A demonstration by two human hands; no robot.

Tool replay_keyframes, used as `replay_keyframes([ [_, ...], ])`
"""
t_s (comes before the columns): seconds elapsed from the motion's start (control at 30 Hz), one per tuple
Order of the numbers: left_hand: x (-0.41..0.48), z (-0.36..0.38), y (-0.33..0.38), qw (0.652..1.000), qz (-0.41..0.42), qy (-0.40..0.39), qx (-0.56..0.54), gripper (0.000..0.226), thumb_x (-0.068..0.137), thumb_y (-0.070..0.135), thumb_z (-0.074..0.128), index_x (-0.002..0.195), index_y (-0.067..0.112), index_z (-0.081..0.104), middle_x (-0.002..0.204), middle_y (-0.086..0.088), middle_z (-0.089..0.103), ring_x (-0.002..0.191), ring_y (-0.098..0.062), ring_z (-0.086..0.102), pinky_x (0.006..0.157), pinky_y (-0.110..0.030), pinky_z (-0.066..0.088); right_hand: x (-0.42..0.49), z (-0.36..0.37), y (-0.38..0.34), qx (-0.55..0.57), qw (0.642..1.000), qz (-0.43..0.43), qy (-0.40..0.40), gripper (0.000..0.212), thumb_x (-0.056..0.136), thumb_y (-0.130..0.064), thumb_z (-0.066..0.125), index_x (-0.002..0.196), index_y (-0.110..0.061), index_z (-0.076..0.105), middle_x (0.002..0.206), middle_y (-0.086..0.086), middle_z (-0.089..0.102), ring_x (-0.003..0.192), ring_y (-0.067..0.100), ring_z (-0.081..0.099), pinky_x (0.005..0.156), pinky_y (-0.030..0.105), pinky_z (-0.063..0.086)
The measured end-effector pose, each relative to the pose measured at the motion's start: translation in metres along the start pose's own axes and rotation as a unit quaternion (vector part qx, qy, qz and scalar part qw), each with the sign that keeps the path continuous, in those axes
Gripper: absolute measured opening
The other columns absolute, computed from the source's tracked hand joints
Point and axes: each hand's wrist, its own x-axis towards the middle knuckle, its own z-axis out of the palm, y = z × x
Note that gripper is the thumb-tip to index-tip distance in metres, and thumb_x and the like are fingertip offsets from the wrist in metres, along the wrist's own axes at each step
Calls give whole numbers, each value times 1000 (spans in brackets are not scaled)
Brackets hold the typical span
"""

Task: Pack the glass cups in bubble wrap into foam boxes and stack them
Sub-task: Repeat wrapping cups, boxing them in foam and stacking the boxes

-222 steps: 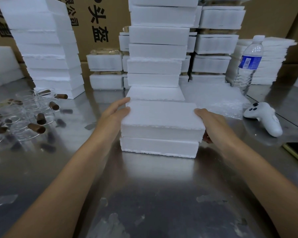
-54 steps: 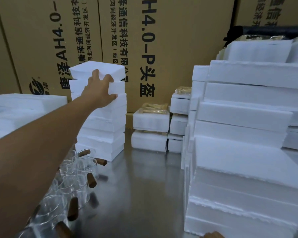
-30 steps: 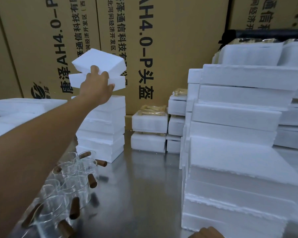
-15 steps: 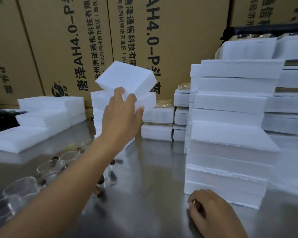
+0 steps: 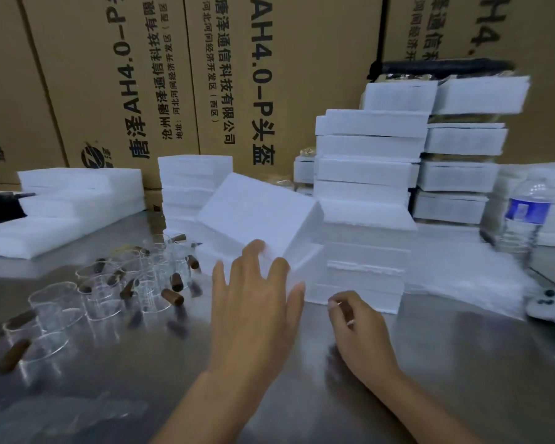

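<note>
My left hand (image 5: 257, 302) grips a pair of white foam box halves (image 5: 260, 219) at their near edge, the top one tilted, just above the steel table (image 5: 302, 379). Loosely curled and holding nothing, my right hand (image 5: 359, 328) rests on the table at the foot of a tall stack of foam boxes (image 5: 366, 174). Several clear glass cups (image 5: 109, 290) with brown handles stand crowded at the left. A sheet of bubble wrap (image 5: 455, 267) lies to the right of the stack.
A shorter foam stack (image 5: 193, 187) stands behind the cups, flat foam sheets (image 5: 77, 203) lie far left. More filled foam boxes (image 5: 462, 174) are at the back right. A water bottle (image 5: 526, 219) and a white controller (image 5: 551, 306) sit right. Cardboard cartons (image 5: 205, 75) wall the back.
My left hand lifted two foam halves off the back-left stack and brought them down and right toward the table's middle. My right hand came into view at the tall stack's foot.
</note>
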Motion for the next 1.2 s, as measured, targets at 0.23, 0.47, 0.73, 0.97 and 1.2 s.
replay_keyframes([
  [0.23, -44, 10, 44, 997, 37, -59, 22, 32, 58, 34, 87, 78, 14, 72, 103, -18, 68, 83, -33, 69, 83, -58, 49, -31, -38, 1, 283, 942, 177, 36, 17, 99, -28, 40, 96, -24, 56, 86, 5, 62, 60, 13, 59, 43, 16, 43],
  [0.47, -57, 31, 73, 990, 92, -109, 9, 35, 50, 44, 87, 69, 20, 70, 91, -9, 69, 69, -25, 65, 75, -37, 31, -32, -54, 5, 297, 927, 229, 25, 11, 92, -35, 54, 100, -29, 57, 98, -2, 62, 86, 16, 63, 78, 36, 53],
  [0.73, -46, 51, 86, 990, 117, -36, -69, 36, 85, 40, 38, 85, 25, 71, 93, -2, 65, 80, -21, 63, 81, -35, 30, -24, -72, 13, 295, 923, 249, 6, 12, 88, -20, 59, 99, -20, 63, 92, 2, 70, 79, 11, 68, 63, 22, 48],
  [0.97, -23, 64, 63, 960, 110, -74, -245, 30, 89, 30, 50, 115, 17, 57, 102, 13, 53, 92, -4, 41, 81, -15, 31, -18, -77, 17, 295, 923, 246, -18, 26, 84, -6, 53, 104, -22, 61, 96, 3, 71, 85, 18, 68, 67, 27, 51],
  [1.2, -1, 82, 21, 948, 211, -93, -219, 42, 79, 35, 69, 119, 37, 55, 136, 2, 41, 130, -11, 28, 101, -23, 24, -15, -79, 17, 256, 942, 212, -40, 39, 80, -3, 50, 102, -34, 61, 103, 2, 67, 93, 21, 64, 75, 33, 53],
])
